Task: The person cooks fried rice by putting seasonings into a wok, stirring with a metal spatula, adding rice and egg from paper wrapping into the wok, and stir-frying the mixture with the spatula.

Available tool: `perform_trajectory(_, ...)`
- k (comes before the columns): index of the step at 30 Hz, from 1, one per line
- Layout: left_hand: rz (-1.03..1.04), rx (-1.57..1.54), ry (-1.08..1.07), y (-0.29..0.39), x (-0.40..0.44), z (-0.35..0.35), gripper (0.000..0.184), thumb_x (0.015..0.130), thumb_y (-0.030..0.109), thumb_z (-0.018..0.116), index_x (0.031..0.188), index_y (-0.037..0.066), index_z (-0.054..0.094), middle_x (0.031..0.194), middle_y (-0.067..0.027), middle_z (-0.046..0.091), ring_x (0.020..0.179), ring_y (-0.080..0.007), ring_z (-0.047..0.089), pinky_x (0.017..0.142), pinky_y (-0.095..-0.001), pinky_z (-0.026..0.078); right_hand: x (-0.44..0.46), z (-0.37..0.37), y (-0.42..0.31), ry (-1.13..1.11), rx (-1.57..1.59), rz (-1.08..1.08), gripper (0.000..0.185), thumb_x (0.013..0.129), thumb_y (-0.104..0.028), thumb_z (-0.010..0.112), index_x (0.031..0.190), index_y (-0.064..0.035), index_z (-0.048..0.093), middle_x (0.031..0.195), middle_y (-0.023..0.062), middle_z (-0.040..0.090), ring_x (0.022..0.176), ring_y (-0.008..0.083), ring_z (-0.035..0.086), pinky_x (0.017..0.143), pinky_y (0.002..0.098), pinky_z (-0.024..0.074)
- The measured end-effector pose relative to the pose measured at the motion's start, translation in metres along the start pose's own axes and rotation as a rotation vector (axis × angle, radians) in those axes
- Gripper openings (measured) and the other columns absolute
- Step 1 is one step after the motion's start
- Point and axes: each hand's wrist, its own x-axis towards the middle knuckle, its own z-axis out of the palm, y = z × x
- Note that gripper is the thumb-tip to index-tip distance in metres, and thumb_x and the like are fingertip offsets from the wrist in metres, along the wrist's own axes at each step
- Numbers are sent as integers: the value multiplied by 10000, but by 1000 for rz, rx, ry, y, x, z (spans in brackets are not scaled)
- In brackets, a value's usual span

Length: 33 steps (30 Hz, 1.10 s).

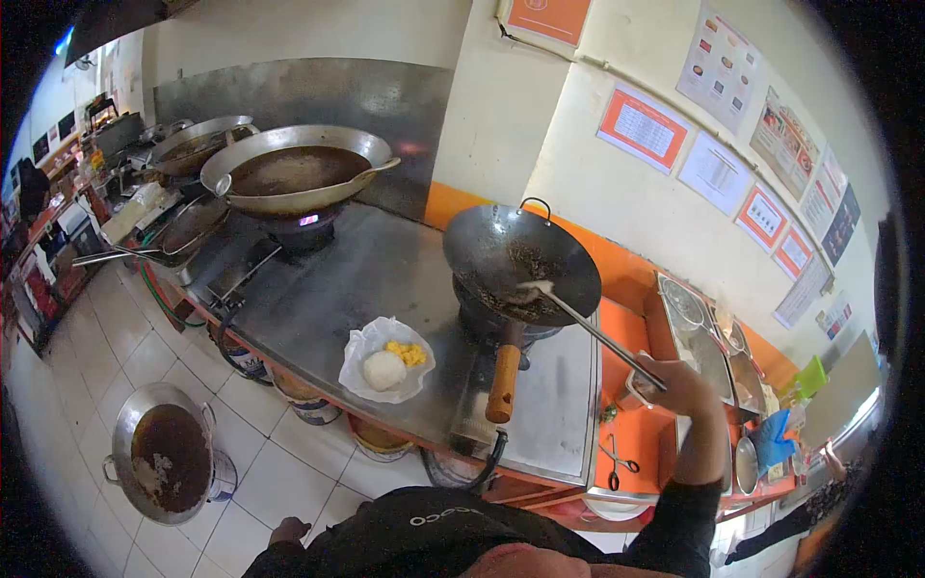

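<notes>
My right hand (682, 387) is closed around the metal handle of a long wok spatula (602, 337). The spatula's head rests inside a dark wok (568, 260), among dark residue and a little liquid at the bottom. That wok sits on a burner, and its wooden handle (502, 383) points toward me. My left hand (290, 531) hangs low by my side over the floor, fingers curled, with nothing visible in it. On the steel counter left of the wok lies white paper (355, 371) bearing a mound of rice (384, 370) and yellow scrambled egg (409, 354).
A large pan of dark oil (299, 173) stands over a lit burner at the back left. Another oil-filled pan (173, 453) is low over the tiled floor. Scissors (621, 464) lie on the orange counter, near metal food trays (708, 352). Someone's arm (780, 530) shows far right.
</notes>
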Motion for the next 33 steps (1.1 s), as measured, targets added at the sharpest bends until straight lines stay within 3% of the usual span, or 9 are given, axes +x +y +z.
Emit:
perform_trajectory(3,158,330,-64,-3,9,-5,493,771,485,453,918,39,605,966,-181,572,992,-323,505,841,-414,406,-30,-18,14,89,-69,-240,541,673,-152,594,1184,-150,420,975,163,554,894,327,541,765,375,449)
perform_trajectory(5,131,457,-147,28,-2,-24,485,768,475,458,923,38,603,972,-178,570,969,-323,517,825,-422,412,-41,-30,-9,-36,-52,-7,575,649,-155,622,1186,-152,417,956,146,565,884,322,547,765,375,449)
perform_trajectory(7,78,271,-146,26,-1,-22,498,779,484,430,902,35,607,929,-183,580,928,-329,533,800,-423,423,-39,-23,-11,-95,-33,99,607,610,-148,629,1183,-154,429,942,166,566,881,314,555,744,376,447)
perform_trajectory(10,108,296,-30,47,0,-22,508,784,496,426,875,33,613,888,-178,591,903,-317,546,786,-413,428,-26,2,17,87,40,-225,604,590,-129,606,1174,-149,449,900,192,567,841,325,564,712,388,442)
perform_trajectory(15,207,87,12,97,-48,-59,481,751,478,492,878,31,615,920,-155,593,914,-306,544,804,-418,409,-30,-4,-4,-25,4,7,553,592,-111,601,1130,-125,475,885,193,562,813,328,561,682,396,443)
perform_trajectory(19,235,430,26,186,-83,-143,548,732,506,482,1035,55,549,1068,-141,537,1021,-328,476,865,-455,356,-12,8,-18,53,-36,-133,557,596,-114,608,1136,-126,471,867,187,567,792,324,564,674,394,445)
perform_trajectory(23,424,176,546,309,-297,-282,416,730,383,551,1028,96,510,942,-159,568,832,-328,564,701,-446,444,-1,22,-30,94,-60,-242,562,600,-118,615,1142,-127,467,848,180,572,771,320,567,667,391,447)
perform_trajectory(28,824,498,1191,363,-468,-312,417,720,293,543,1001,-16,525,744,-120,545,708,-247,536,570,-355,437,11,32,-38,92,-79,-308,568,605,-123,623,1150,-129,462,824,171,578,746,314,571,657,387,449)
perform_trajectory(33,810,789,1220,394,-499,-300,435,711,274,513,1016,-37,518,737,-98,541,701,-233,531,598,-368,428,17,36,-34,97,-81,-316,574,611,-127,631,1158,-130,458,801,163,584,720,309,575,648,384,451)
